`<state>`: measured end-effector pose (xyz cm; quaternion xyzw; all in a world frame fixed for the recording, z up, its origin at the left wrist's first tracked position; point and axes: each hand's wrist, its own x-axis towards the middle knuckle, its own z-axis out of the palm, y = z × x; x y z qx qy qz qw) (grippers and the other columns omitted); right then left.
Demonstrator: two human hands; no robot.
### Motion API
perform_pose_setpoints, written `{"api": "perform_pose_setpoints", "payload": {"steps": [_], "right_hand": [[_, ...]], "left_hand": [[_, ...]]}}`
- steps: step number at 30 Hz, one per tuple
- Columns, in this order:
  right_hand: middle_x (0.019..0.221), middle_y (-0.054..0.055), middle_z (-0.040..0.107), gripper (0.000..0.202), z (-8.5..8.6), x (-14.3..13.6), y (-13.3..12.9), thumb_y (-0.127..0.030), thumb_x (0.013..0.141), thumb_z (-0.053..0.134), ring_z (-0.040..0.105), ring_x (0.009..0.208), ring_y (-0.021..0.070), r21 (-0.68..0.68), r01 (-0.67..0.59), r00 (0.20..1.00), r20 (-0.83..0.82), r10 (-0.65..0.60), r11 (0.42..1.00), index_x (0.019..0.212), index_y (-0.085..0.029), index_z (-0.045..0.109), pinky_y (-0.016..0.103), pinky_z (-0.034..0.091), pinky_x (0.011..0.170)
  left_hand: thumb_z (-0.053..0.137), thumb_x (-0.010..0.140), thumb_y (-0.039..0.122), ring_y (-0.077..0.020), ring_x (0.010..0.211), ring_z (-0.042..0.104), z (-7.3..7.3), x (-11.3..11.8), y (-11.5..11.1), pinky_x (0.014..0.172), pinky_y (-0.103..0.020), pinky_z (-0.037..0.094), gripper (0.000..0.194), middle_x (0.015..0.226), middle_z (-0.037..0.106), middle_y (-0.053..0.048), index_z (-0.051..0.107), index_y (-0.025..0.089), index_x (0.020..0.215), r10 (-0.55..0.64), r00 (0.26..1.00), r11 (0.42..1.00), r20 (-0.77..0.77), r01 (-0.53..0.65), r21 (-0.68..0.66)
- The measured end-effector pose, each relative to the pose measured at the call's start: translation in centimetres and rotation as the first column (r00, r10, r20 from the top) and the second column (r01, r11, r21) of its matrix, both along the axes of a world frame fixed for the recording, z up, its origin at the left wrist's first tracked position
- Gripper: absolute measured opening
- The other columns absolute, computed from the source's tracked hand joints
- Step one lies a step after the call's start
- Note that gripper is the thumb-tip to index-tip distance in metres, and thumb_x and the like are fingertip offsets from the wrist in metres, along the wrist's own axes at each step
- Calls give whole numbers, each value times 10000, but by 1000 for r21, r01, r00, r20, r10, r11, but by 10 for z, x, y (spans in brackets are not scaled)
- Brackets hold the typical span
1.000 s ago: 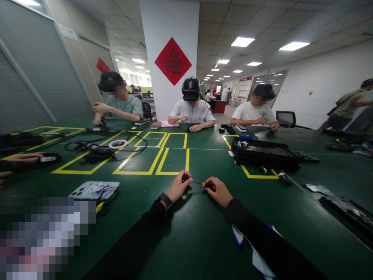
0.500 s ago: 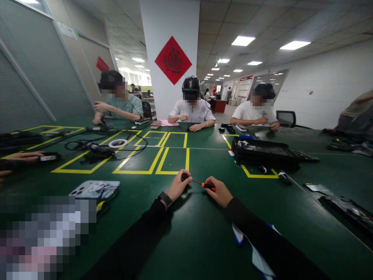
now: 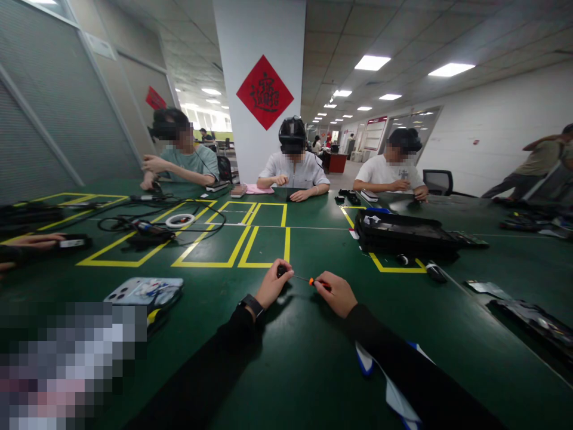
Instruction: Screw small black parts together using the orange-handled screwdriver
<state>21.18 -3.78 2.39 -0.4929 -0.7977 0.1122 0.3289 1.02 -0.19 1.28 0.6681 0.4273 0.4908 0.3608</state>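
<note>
**Passer-by (image 3: 544, 158) well right of the grip has shifted pose; hands barely stirred**

Right hand (image 3: 336, 292) is closed around the handle of a screwdriver (image 3: 312, 281), whose shaft runs to the left hand (image 3: 272, 283), clasping a small black piece (image 3: 281, 271); whether tip and piece touch, I cannot tell. Green table (image 3: 304, 370) spreads beneath. Beyond the grip lie yellow tape outlines (image 3: 264, 265); beyond and rightward, a black tray (image 3: 403, 230). Farther off, a white pillar (image 3: 228, 89) bears a red diamond sign (image 3: 265, 92).

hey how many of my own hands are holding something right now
2. Your left hand holds a small black piece; your right hand holds an orange-and-black screwdriver, its shaft pointing toward that piece. Your fingers partly hide both items.
</note>
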Motion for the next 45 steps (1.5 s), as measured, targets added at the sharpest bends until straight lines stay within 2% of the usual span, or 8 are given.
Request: {"api": "perform_pose_setpoints", "payload": {"steps": [3, 11, 15, 18, 21, 27, 32, 45], "right_hand": [[842, 31, 534, 139, -2, 1, 2, -285, 791, 489, 497, 763, 142, 9, -34, 998, -59, 34, 999, 853, -190, 571, 257, 377, 690], [853, 34, 533, 147, -13, 4, 10, -251, 759, 543, 502, 809, 155, -30, -51, 989, -142, 46, 998, 887, -181, 552, 312, 404, 750], [866, 39, 540, 160, -13, 3, 10, -262, 774, 520, 499, 822, 153, -44, -55, 990, -131, 49, 998, 903, -173, 551, 315, 402, 767], [860, 49, 543, 165, -10, 1, 8, -257, 828, 436, 484, 834, 159, -21, -69, 995, -73, 67, 997, 889, -173, 564, 319, 390, 777], [862, 54, 544, 207, -9, 1, 6, -239, 858, 373, 475, 847, 162, 6, -75, 996, -40, 75, 997, 885, -179, 569, 321, 377, 793], [905, 56, 551, 186, -11, 2, 6, -238, 837, 424, 471, 875, 174, 19, -60, 998, -31, 60, 998, 960, -190, 556, 328, 373, 801], [921, 54, 566, 197, -11, 2, 7, -228, 837, 421, 479, 879, 174, -6, -61, 998, -36, 61, 998, 975, -194, 557, 332, 376, 805], [914, 55, 569, 205, -8, 2, 6, -236, 840, 428, 480, 879, 168, 14, -82, 997, -1, 82, 997, 993, -185, 555, 317, 381, 799]], "left_hand": [[498, 734, 244, -127, 795, 482, -2, -1, 1, 763, -257, 374, 140, 837, 522, -2, 487, 181, 858, 13, 1000, 1000, 2, -13, 12], [454, 648, 62, -118, 813, 493, -8, -4, 4, 793, -275, 378, 266, 858, 520, 1, 469, 188, 881, -61, 996, 997, -59, 63, 36], [490, 683, 100, -120, 857, 524, -4, -15, 4, 821, -298, 394, 333, 916, 542, -17, 425, 193, 996, -252, 964, 966, -88, 247, -73], [523, 710, 161, -131, 904, 536, -1, -22, 5, 844, -318, 394, 360, 957, 556, -31, 403, 201, 1046, -320, 944, 944, -82, 310, -116], [554, 711, 206, -144, 940, 540, 0, -26, 6, 873, -337, 384, 373, 1033, 553, -56, 418, 202, 1058, -339, 938, 938, -70, 331, -102], [596, 693, 258, -154, 928, 559, 1, -29, 9, 874, -357, 391, 427, 1100, 536, -77, 435, 205, 1084, -374, 923, 925, -87, 364, -108], [635, 655, 230, -161, 968, 543, 2, -34, 9, 876, -354, 396, 517, 1124, 512, -80, 409, 213, 1120, -427, 897, 902, -109, 416, -110], [646, 654, 206, -184, 1006, 526, -4, -38, 15, 892, -404, 389, 543, 1164, 474, -91, 408, 202, 1142, -493, 869, 865, -53, 482, -143]]}}
